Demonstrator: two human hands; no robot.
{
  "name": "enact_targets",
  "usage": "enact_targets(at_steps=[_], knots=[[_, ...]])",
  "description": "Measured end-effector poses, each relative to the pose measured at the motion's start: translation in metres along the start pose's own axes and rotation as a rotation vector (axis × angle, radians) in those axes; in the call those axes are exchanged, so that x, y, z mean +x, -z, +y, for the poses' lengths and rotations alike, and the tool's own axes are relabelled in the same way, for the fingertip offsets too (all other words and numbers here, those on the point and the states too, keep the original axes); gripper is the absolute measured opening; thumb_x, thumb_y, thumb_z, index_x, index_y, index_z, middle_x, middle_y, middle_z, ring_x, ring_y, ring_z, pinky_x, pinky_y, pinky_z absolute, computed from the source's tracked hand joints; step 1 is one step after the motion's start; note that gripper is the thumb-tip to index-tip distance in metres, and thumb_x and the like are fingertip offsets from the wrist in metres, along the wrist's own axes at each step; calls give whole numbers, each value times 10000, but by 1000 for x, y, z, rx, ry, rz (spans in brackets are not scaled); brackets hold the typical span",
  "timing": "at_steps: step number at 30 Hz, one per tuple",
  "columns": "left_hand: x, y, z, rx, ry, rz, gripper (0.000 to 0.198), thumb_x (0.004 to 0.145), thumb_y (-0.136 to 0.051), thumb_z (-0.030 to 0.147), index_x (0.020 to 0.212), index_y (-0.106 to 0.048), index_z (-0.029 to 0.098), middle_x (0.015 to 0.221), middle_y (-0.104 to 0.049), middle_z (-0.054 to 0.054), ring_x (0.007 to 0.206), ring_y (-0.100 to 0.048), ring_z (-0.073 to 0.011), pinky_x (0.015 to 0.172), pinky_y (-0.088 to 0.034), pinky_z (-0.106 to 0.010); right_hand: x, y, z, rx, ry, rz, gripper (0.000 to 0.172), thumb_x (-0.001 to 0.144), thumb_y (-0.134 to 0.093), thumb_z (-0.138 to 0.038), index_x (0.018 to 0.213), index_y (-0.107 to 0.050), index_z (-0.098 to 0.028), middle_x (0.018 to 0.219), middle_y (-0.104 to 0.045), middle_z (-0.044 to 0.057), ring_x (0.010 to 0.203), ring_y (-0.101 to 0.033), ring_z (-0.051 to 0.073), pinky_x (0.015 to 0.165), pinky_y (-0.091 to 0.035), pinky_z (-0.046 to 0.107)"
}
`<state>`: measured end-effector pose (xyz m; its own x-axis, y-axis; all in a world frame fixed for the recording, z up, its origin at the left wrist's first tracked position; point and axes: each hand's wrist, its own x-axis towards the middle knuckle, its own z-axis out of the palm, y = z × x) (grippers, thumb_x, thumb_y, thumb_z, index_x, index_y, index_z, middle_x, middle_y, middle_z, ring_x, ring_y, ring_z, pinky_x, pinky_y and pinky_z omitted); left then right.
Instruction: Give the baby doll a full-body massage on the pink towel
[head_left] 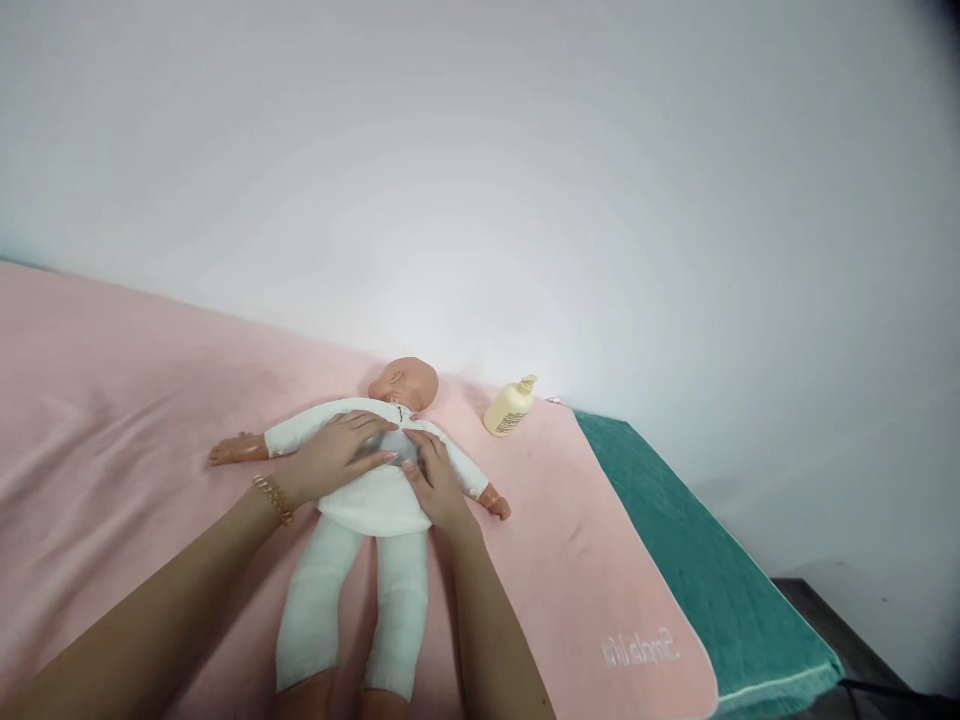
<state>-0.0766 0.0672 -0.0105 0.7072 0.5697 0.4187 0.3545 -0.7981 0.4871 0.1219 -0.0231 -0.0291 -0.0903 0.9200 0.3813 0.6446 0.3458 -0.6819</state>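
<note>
A baby doll (379,505) in a white long-sleeved top and white leggings lies with its arms spread and its head turned to the left. My left hand (337,455) lies on the left side of its chest, fingers stretched out toward the middle. On the chest's other side rests my right hand (437,478), its fingers extended and thumb apart. Between the hands a grey patch (396,443) shows on the top, partly covered by my fingers. I cannot tell whether it is print or a separate piece.
A pale yellow pump bottle (508,408) stands right of the doll's head, near the white wall (480,200). The pink mat (585,560) lies under the doll. Beyond its right edge is a green padded surface (690,530), with a dark ledge (832,630) farther right.
</note>
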Motion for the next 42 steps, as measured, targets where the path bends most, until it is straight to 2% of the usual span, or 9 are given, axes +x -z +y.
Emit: enact_targets(at_steps=[7, 11, 15, 22, 27, 31, 34, 42], knots=[[-1, -11, -7, 54, 45, -43, 546, 943, -428, 610, 1153, -660, 162, 1209, -684, -115, 1158, -577, -281, 1036, -399, -435, 18, 1, -1, -117, -45, -71, 360, 1002, -447, -457, 1199, -635, -221, 1207, -630, 90, 1207, -515, 229, 1076, -376, 421], [-1, -14, -7, 70, 10, 15, 502, 977, -393, 557, 1161, -654, 169, 1216, -676, -111, 1168, -566, -263, 1042, -394, -435, 24, -5, 5, -96, -1, 39, 340, 1023, -414, -415, 1062, -677, -204, 1076, -670, 76, 1105, -556, 213, 1041, -381, 409], [-1, -16, -7, 112, 7, 98, 507, 966, -402, 565, 1212, -635, 188, 1275, -641, -119, 1221, -530, -274, 1071, -381, -459, 20, -10, 11, -42, 44, 147, 322, 1015, -429, -413, 1154, -640, -213, 1183, -616, 97, 1187, -516, 211, 1057, -387, 380], [-1, -19, -12, 144, 30, 33, 545, 957, -390, 604, 1191, -639, 180, 1250, -662, -110, 1215, -542, -274, 1074, -372, -444, 22, -12, 14, -2, 13, 48, 300, 1015, -441, -401, 1136, -650, -223, 1180, -646, 75, 1173, -534, 201, 1062, -392, 375], [-1, -21, -14, 162, 23, 42, 589, 952, -366, 630, 1174, -649, 164, 1233, -670, -114, 1195, -556, -275, 1056, -392, -444, 22, -13, 14, -33, 31, 50, 309, 1015, -439, -396, 1129, -656, -206, 1160, -651, 84, 1146, -549, 206, 1053, -404, 386], [-2, -23, -15, 205, 24, 59, 592, 959, -363, 616, 1243, -620, 165, 1313, -628, -115, 1255, -519, -281, 1073, -372, -456, 19, -14, 15, -41, 44, 98, 334, 1003, -462, -403, 1235, -600, -206, 1294, -574, 110, 1258, -485, 210, 1111, -370, 387], [-2, -25, -16, 235, 24, 70, 614, 962, -356, 611, 1314, -576, 159, 1392, -576, -116, 1326, -453, -288, 1107, -330, -465, 19, -14, 14, -58, 42, 83, 376, 999, -473, -401, 1318, -542, -214, 1363, -538, 110, 1320, -439, 210, 1147, -335, 395], [0, -24, -17, 211, 59, 1, 593, 956, -366, 608, 1276, -589, 162, 1357, -605, -112, 1324, -453, -286, 1118, -310, -466, 24, -11, 8, -105, -29, -11, 338, 1021, -423, -397, 1229, -612, -210, 1283, -615, 90, 1269, -488, 210, 1113, -361, 407]])
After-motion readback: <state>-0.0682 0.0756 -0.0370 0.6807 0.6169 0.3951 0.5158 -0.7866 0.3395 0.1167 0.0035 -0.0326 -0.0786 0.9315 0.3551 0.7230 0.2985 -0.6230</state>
